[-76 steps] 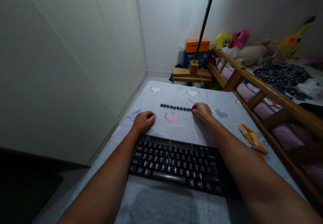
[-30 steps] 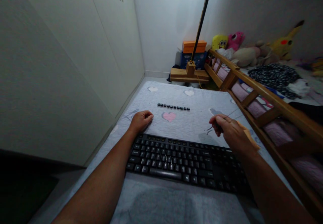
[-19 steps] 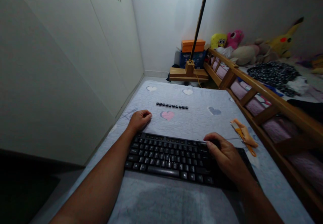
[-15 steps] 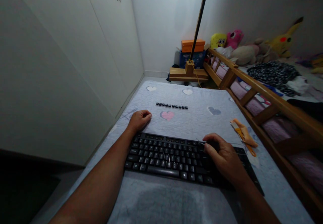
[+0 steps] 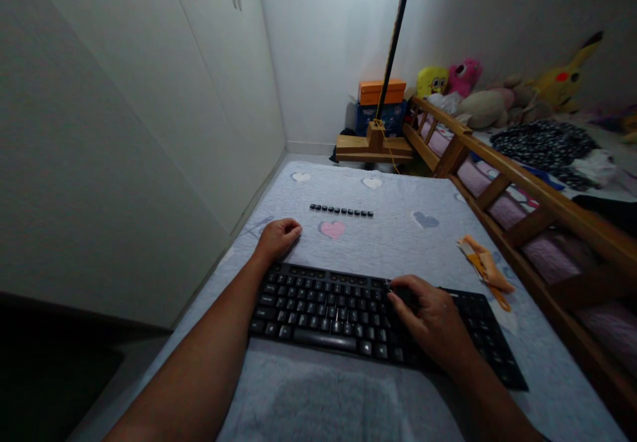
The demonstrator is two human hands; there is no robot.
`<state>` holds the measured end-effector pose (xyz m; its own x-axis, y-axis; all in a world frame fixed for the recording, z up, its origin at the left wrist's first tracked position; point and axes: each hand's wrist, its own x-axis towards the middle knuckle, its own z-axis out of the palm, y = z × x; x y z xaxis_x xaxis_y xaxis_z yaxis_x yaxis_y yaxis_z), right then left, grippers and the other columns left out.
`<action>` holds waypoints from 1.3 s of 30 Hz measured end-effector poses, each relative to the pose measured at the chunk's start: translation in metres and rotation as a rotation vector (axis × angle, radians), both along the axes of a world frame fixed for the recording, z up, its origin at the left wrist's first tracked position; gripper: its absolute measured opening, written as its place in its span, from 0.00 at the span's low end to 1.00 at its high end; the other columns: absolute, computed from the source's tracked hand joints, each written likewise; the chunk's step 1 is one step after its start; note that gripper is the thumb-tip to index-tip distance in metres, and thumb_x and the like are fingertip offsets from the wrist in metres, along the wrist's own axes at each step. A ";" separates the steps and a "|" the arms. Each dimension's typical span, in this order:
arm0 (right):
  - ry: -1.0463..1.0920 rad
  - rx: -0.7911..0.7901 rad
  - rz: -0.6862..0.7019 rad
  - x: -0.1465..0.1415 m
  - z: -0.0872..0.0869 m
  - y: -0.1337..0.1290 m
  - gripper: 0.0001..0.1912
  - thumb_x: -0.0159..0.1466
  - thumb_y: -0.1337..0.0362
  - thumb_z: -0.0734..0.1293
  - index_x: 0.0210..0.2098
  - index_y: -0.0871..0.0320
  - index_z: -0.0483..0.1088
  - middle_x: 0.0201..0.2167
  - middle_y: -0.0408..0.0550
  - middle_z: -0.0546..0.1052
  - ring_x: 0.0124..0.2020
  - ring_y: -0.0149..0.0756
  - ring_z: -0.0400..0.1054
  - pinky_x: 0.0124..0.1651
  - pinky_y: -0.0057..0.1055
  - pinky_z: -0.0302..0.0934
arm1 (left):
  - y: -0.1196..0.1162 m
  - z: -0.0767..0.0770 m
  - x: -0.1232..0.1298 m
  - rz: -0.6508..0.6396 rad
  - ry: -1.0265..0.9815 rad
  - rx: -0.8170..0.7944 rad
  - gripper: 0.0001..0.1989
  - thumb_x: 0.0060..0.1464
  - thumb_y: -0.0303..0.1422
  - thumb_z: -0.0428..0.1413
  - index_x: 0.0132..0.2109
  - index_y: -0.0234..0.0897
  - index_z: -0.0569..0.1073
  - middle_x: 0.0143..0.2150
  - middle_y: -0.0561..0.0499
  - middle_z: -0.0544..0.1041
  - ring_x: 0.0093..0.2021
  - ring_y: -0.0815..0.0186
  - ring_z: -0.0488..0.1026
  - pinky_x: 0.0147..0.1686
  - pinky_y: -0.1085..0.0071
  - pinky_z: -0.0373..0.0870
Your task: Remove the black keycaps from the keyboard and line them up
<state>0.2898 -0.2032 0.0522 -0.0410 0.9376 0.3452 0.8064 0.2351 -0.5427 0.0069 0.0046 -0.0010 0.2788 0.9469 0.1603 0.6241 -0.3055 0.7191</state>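
A black keyboard (image 5: 318, 309) lies at a slant on the heart-patterned bedspread (image 5: 279, 369). My right hand (image 5: 430, 312) is over its right-middle part, fingers closed around a keycap puller (image 5: 389, 288). Only the puller's thin wire end shows at the fingertips; the rest is hidden in the hand. Beside the keyboard's upper left corner rests my left hand (image 5: 279, 237), its fingers curled and thumb against them, with nothing visible in it. Past the keyboard, several small black keycaps (image 5: 342, 210) form a straight row above a pink heart print.
An orange-handled brush (image 5: 480, 266) and an orange cloth (image 5: 490, 273) lie right of the keyboard. A wooden bed rail (image 5: 522, 183) runs along the right side, a white wardrobe (image 5: 149, 130) along the left. Beyond the bed's end stands a pole on a wooden base (image 5: 373, 147).
My right hand has shifted slightly left and down over the keys, uncovering more of the number pad. My left hand and the keycap row stay put; the view has moved slightly.
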 end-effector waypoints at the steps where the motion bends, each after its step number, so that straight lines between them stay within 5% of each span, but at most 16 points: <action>1: -0.014 0.004 0.004 0.000 -0.001 0.000 0.06 0.63 0.64 0.62 0.35 0.58 0.71 0.30 0.46 0.78 0.30 0.35 0.73 0.35 0.30 0.66 | 0.000 0.000 0.000 0.000 -0.002 0.001 0.14 0.51 0.40 0.52 0.33 0.35 0.76 0.30 0.49 0.79 0.31 0.63 0.74 0.34 0.69 0.67; 39: -0.066 0.000 -0.048 0.006 -0.001 -0.001 0.08 0.63 0.64 0.60 0.34 0.57 0.71 0.29 0.45 0.78 0.29 0.35 0.73 0.34 0.30 0.65 | 0.002 -0.006 -0.003 -0.006 0.001 0.020 0.13 0.52 0.40 0.52 0.33 0.36 0.76 0.31 0.50 0.79 0.32 0.64 0.74 0.34 0.70 0.68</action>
<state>0.2955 -0.2046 0.0512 -0.0183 0.9391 0.3432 0.8506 0.1950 -0.4884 0.0043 0.0070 -0.0067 0.2845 0.9418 0.1789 0.6234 -0.3235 0.7119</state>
